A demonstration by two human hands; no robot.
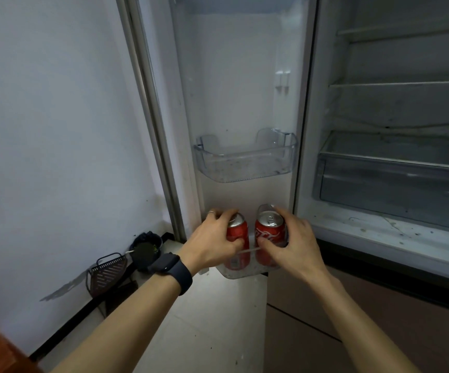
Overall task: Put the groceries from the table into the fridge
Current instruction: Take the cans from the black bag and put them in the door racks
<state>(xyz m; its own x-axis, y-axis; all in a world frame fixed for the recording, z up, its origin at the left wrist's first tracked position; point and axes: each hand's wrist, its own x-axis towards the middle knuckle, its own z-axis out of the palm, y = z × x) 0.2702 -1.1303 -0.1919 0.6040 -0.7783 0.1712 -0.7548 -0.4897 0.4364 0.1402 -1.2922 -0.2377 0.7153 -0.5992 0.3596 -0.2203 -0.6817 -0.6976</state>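
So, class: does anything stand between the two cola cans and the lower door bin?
Nothing visible does. The left hand grips the left cola can and the right hand the right cola can; both cans' lower parts already show through the clear front wall of the lower door bin.

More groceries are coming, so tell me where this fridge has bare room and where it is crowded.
Free: the upper door bin and the inner shelves above the drawer. Crowded: the lower door bin, where the left hand holds the left can and the right hand the right can, side by side.
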